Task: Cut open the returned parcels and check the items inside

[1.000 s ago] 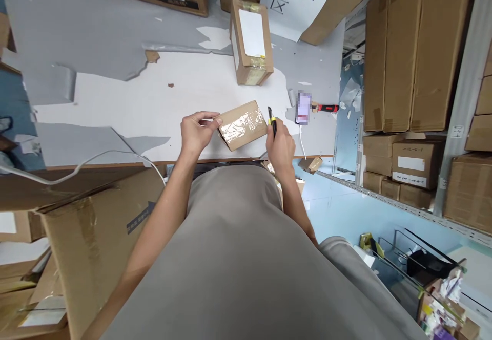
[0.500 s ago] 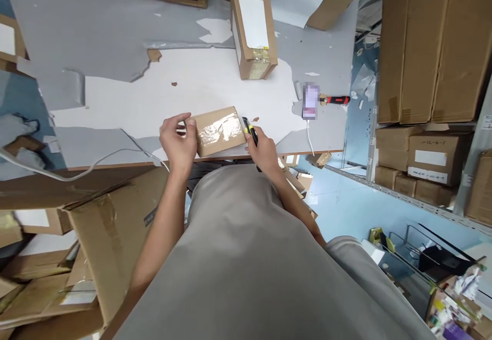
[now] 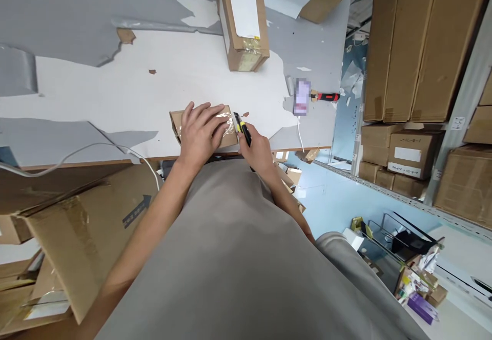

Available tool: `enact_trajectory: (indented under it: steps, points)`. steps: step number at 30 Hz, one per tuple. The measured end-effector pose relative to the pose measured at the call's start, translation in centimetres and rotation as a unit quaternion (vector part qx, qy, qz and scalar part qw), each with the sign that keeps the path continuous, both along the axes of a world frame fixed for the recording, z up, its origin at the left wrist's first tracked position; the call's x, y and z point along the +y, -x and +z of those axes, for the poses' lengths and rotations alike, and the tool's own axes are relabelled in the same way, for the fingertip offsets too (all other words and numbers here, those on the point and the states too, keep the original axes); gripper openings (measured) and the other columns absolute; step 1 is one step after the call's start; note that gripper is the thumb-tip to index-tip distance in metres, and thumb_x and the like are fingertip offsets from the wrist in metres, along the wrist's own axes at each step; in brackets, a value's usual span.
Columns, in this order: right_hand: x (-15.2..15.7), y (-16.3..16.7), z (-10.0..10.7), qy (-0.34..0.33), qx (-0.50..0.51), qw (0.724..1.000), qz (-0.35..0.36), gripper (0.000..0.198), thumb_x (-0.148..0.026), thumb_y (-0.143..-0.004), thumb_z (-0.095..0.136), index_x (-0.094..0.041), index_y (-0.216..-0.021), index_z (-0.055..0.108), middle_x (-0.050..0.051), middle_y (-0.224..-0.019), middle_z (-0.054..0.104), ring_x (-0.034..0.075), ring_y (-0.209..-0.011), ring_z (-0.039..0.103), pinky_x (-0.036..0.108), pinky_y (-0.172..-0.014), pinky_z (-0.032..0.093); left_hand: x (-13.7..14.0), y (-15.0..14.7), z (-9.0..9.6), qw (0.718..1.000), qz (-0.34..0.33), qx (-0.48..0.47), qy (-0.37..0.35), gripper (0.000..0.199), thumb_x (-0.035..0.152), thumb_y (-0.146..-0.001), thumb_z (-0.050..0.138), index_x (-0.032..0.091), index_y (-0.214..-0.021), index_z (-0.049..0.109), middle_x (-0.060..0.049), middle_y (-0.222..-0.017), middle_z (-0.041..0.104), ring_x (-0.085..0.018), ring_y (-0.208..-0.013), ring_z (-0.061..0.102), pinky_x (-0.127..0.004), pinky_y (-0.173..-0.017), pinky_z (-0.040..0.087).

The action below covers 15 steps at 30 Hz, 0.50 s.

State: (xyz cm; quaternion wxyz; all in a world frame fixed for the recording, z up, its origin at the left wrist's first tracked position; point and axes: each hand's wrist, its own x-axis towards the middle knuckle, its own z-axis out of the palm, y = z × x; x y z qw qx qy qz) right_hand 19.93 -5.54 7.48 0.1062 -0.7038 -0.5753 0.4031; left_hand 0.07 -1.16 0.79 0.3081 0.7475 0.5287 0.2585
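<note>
Since half a second ago the left hand (image 3: pixel 200 132) has moved from the end of the small tape-covered cardboard box (image 3: pixel 226 125) onto its top, fingers spread flat. The right hand (image 3: pixel 258 148) stays clenched around a yellow-and-black utility knife (image 3: pixel 243 129), its tip seemingly at the box's right edge, near the grey worktop's (image 3: pixel 115 99) front rim.

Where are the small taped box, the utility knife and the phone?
small taped box (image 3: pixel 177 123): head view, bare cardboard at left end.
utility knife (image 3: pixel 243 129): head view, yellow-black body.
phone (image 3: pixel 302 97): head view, screen middle.
</note>
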Motion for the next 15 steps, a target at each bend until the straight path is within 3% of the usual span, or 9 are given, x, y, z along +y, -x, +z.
enact_trajectory:
  steps: [9,15]
  points:
    - [0.2,0.8,0.3,-0.026,-0.041,0.998,0.046,0.044,-0.035,-0.127,0.042,-0.022,-0.165,0.061,0.015,-0.144,0.083,0.033,-0.133,0.081,0.049,-0.119,0.064,-0.6,-0.5,0.1,1.0,0.014,0.003,0.004,0.03,0.047,-0.12,0.059,0.041,-0.138,0.082,-0.001,-0.166,0.075,-0.038,-0.164,0.06,-0.073,-0.146,0.031]
    - [0.6,2.0,2.3,0.021,-0.1,0.993,0.053,0.049,-0.03,-0.128,0.037,-0.025,-0.172,0.056,0.014,-0.148,0.08,0.03,-0.139,0.078,0.048,-0.122,0.063,-0.3,-0.6,0.6,0.997,0.036,-0.051,0.05,0.027,0.054,-0.116,0.064,0.037,-0.125,0.082,0.0,-0.162,0.077,-0.037,-0.165,0.058,-0.072,-0.149,0.025]
